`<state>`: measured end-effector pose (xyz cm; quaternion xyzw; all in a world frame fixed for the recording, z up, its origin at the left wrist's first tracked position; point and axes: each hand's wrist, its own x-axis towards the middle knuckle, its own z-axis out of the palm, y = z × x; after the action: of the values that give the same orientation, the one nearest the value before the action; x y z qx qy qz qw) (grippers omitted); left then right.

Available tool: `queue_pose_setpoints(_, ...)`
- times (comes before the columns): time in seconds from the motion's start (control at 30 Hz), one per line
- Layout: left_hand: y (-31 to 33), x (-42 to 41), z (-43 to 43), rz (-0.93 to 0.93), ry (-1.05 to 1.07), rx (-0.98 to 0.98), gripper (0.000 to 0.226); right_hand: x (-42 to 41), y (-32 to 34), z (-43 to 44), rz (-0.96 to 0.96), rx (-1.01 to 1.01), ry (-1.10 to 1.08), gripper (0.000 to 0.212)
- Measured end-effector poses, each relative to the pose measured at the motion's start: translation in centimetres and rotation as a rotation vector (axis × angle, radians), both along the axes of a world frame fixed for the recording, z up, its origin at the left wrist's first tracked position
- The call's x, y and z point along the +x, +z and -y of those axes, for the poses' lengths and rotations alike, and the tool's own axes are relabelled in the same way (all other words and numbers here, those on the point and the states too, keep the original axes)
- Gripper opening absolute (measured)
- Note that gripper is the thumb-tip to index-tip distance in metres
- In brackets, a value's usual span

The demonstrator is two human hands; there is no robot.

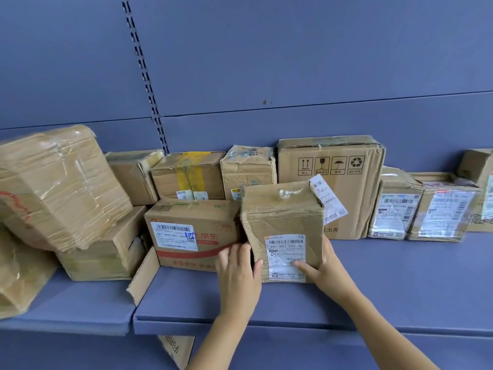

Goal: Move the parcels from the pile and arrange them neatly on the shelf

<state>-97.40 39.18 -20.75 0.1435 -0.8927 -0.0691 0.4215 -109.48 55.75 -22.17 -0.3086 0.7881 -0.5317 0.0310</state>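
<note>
Shelf (373, 284): blue, it carries a row of cardboard parcels along its back wall.
Taped bundle (58, 188): far left, tilted, it rests on other boxes.
Large box (346, 201): upright at the back, with handling symbols printed on its front.
Red-printed box (192, 236): front row, left of centre, white label facing out.
Held parcel (282, 217): stands on the shelf in front of the large box, just beside the red-printed box, label forward.
Left hand (237, 271): grips the parcel's left edge.
Right hand (320, 265): grips its right edge, thumb on the label.
</note>
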Motion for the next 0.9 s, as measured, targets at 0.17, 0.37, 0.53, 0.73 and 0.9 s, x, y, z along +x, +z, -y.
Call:
queue_pose_setpoints(0.17, 0.2, 0.7, -0.1, 0.009, -0.028, -0.010, 0.050, 0.7, 0.6, -0.3, -0.014, -0.012, 0.013, 0.082)
queue_pose_setpoints(0.37, 2.1, 1.7, 0.6, -0.015, -0.168, -0.044, 0.113, 1.4, 0.3, -0.6, -0.053, 0.052, -0.004, 0.100)
queue_pose_setpoints(0.53, 5.3, 0.1, 2.0, 0.094, -0.123, -0.196, 0.118, 1.4, 0.2, -1.0, -0.093, 0.205, 0.044, 0.106)
queue_pose_setpoints(0.73, 5.2, -0.9, 3.8, 0.080, -0.179, -0.210, 0.115, 0.8, -0.3, -0.8, -0.142, 0.247, 0.021, 0.105)
queue_pose_setpoints(0.9, 4.3, -1.4, 4.7, 0.043, -0.236, -0.229, 0.116, 1.0, -0.6, -1.0, -0.168, 0.235, 0.007, 0.104)
